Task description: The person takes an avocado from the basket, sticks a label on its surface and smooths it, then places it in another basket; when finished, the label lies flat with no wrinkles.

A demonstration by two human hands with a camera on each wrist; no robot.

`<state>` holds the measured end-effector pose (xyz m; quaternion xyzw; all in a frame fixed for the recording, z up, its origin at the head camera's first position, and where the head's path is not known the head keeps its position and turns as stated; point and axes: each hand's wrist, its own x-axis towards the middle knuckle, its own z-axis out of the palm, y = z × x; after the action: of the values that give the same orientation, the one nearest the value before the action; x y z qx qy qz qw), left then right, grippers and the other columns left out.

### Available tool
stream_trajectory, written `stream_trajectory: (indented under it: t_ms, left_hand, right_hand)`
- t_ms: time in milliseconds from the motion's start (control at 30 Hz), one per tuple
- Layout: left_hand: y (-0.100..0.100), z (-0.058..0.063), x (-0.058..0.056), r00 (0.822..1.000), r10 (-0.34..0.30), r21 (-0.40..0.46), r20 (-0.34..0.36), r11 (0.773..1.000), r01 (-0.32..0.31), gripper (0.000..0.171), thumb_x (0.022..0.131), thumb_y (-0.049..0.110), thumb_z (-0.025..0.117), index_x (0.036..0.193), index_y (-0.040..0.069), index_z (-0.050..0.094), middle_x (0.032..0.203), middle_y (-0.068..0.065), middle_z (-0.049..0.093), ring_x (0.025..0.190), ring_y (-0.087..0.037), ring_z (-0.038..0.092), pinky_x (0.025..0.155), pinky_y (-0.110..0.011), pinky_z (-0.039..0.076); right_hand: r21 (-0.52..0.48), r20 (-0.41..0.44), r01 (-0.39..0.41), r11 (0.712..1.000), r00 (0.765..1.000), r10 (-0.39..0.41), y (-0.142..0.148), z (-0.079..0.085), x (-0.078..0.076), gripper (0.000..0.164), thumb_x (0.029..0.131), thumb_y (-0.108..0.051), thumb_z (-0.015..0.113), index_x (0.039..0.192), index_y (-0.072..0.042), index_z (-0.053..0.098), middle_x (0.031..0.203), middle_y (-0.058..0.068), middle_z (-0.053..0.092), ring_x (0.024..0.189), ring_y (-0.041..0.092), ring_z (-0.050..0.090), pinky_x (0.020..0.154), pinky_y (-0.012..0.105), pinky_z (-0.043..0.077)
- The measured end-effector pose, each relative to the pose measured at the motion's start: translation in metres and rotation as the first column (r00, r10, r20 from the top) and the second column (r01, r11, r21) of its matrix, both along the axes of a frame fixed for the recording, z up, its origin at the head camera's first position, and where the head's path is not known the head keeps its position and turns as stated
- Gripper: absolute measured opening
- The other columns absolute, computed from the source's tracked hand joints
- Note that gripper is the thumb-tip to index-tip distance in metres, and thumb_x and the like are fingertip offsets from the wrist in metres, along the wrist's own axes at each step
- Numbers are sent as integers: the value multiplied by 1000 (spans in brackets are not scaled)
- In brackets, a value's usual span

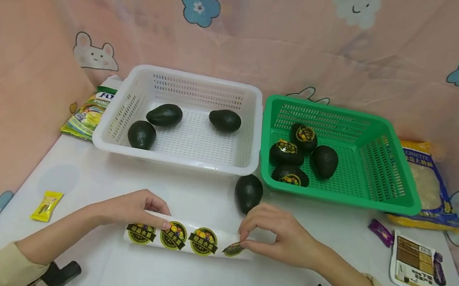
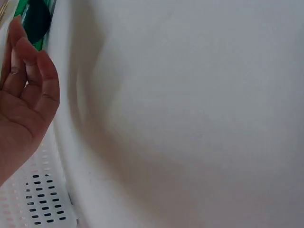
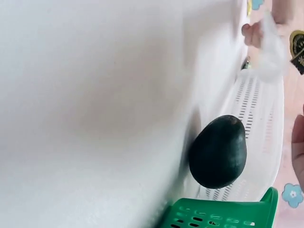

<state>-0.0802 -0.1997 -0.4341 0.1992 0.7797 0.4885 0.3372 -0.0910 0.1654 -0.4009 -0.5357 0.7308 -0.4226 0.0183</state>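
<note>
A white strip of round black-and-gold stickers lies stretched sideways between the hands. My left hand pinches its left part, thumb on top; in the left wrist view the fingers curl loosely. At the strip's right end, my right hand pinches a sticker between thumb and forefinger, its edge lifted and tilted off the backing. Just beyond the right hand an avocado without a visible sticker rests on the table; the right wrist view shows it near the baskets.
A white basket holds 3 plain avocados. Beside it, a green basket has several avocados, most with stickers showing. Snack bags and a yellow-blue bag stand at the sides. Small packets lie right, a yellow one left.
</note>
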Motion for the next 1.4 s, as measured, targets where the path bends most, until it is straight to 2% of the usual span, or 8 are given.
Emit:
stream_trajectory:
  t_ms: [100, 200, 300, 600, 867, 1000, 1133, 1400]
  left_hand:
    - [-3, 0, 0, 988, -52, -83, -142, 996, 40, 22, 87, 36, 74, 99, 18, 73, 94, 8, 70, 93, -14, 60, 83, -29, 48]
    - [5, 3, 2, 931, -50, -134, -361, 991, 2, 30, 84, 44, 75, 105, 21, 71, 102, 14, 66, 100, -10, 58, 88, -34, 47]
    - [27, 10, 6, 881, 36, -55, -473, 996, -70, 29, 86, 43, 73, 105, 22, 72, 104, 16, 65, 100, -10, 59, 89, -37, 48]
    - [95, 20, 16, 904, 206, 191, -373, 971, -142, 7, 88, 32, 74, 90, 26, 75, 82, 17, 68, 79, -5, 63, 78, -29, 52]
    - [107, 13, 15, 905, 321, 287, -280, 927, -241, 7, 87, 27, 75, 89, 20, 77, 83, 10, 70, 79, -11, 64, 78, -29, 53]
    - [111, 7, 8, 872, 356, 265, -337, 924, -275, 16, 90, 28, 72, 101, 17, 75, 97, 8, 69, 93, -15, 63, 80, -29, 54]
    - [115, -2, -5, 825, 378, 191, -420, 926, -327, 39, 94, 25, 67, 128, 7, 62, 129, -3, 59, 117, -22, 55, 89, -35, 52]
    - [126, -11, -9, 903, 290, 181, -318, 953, -243, 52, 100, 22, 57, 145, 1, 42, 132, -13, 57, 119, -25, 56, 95, -35, 49]
  right_hand:
    - [14, 142, 54, 998, 988, -56, 2, 0, 2, 26, 81, -5, 79, 95, -21, 66, 96, -7, 67, 94, 11, 59, 83, 26, 49]
    - [63, 300, 139, 988, 942, -152, 2, 1, 4, 19, 85, -8, 76, 95, -21, 67, 92, -5, 68, 90, 12, 59, 81, 29, 50]
    - [102, 401, 194, 976, 890, -219, -1, 2, 5, 12, 88, -11, 73, 93, -21, 67, 89, -4, 68, 88, 14, 60, 82, 31, 51]
    - [138, 481, 251, 958, 829, -286, -12, -5, 8, 7, 88, -15, 74, 92, -18, 68, 86, -5, 68, 82, 15, 62, 79, 31, 52]
    - [228, 524, 432, 872, 701, -484, -3, -15, 11, 17, 88, -22, 75, 100, -12, 70, 87, -3, 69, 83, 15, 60, 77, 30, 51]
    - [233, 524, 480, 846, 671, -525, 2, -19, 11, 10, 89, -23, 73, 90, -13, 71, 86, -2, 69, 83, 18, 60, 75, 29, 51]
    - [214, 526, 558, 802, 626, -576, 6, -22, 8, 9, 92, -19, 70, 91, -11, 66, 106, 4, 68, 98, 21, 61, 78, 27, 52]
    - [158, 581, 568, 808, 607, -541, 7, -34, 2, 13, 97, -14, 62, 103, -4, 60, 129, 20, 55, 110, 32, 62, 88, 28, 52]
